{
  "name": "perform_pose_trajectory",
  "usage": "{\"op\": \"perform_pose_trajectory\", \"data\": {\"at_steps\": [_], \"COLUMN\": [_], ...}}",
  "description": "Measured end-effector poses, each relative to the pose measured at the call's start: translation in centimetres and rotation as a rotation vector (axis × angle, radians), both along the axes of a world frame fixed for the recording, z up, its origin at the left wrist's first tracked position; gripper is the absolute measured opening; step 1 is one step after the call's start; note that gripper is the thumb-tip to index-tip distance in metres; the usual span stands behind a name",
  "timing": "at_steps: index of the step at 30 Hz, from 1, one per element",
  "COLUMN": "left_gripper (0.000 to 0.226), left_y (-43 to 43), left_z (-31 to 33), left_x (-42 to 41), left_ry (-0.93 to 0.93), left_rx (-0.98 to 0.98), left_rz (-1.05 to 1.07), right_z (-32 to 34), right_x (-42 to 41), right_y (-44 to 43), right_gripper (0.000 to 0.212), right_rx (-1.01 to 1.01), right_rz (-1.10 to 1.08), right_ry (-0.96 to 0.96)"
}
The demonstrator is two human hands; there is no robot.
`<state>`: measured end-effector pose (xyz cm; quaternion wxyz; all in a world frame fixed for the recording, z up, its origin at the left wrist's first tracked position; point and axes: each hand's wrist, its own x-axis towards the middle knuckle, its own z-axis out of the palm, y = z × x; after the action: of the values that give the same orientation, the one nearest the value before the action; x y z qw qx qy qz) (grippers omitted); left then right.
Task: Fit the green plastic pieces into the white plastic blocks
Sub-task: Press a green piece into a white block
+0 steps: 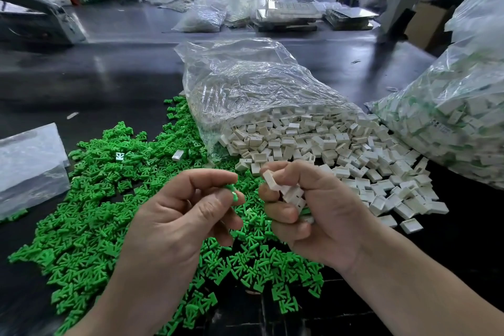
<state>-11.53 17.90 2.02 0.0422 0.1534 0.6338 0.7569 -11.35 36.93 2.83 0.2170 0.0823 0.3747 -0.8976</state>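
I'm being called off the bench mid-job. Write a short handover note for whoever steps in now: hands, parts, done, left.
Left hand pinches one green piece at its fingertips.
Right hand grips several white blocks, one held out at the fingertips.
Piece and block are apart, not yet fitted.
Green pile covers the dark table at left; white pile spills from the open clear bag at centre.
Done: the bag at far right shows white blocks with green in them, probably finished ones.
Left: fit this pair, then work through both piles.

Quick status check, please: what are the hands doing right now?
Left hand pinches a green piece. Right hand grips white blocks. Piece not yet fitted; nothing in the way.
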Motion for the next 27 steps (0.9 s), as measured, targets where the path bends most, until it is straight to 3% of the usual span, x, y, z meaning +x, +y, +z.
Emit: {"op": "perform_pose_trajectory", "data": {"at_steps": [5,10,19,27], "left_gripper": [0.034,0.029,0.017,0.018], "left_y": [0.3,0.4,0.4,0.3], "left_z": [0.5,1.0,1.0,1.0], "left_x": [0.4,0.7,1.0,1.0], "left_ry": [-0.055,-0.022,0.075,0.108], "left_rx": [-0.001,-0.044,-0.135,-0.230], "left_rz": [-0.005,0.005,0.042,0.063], "right_z": [0.3,0.8,1.0,1.1], "right_x": [0.3,0.9,1.1,1.3], "right_y": [0.0,-0.4,-0.5,-0.8], "right_gripper": [0.028,0.008,0.008,0.014], "right_rx": [0.067,0.218,0.214,0.366], "right_rz": [0.079,0.223,0.173,0.139], "right_ry": [0.008,0.129,0.097,0.173]}}
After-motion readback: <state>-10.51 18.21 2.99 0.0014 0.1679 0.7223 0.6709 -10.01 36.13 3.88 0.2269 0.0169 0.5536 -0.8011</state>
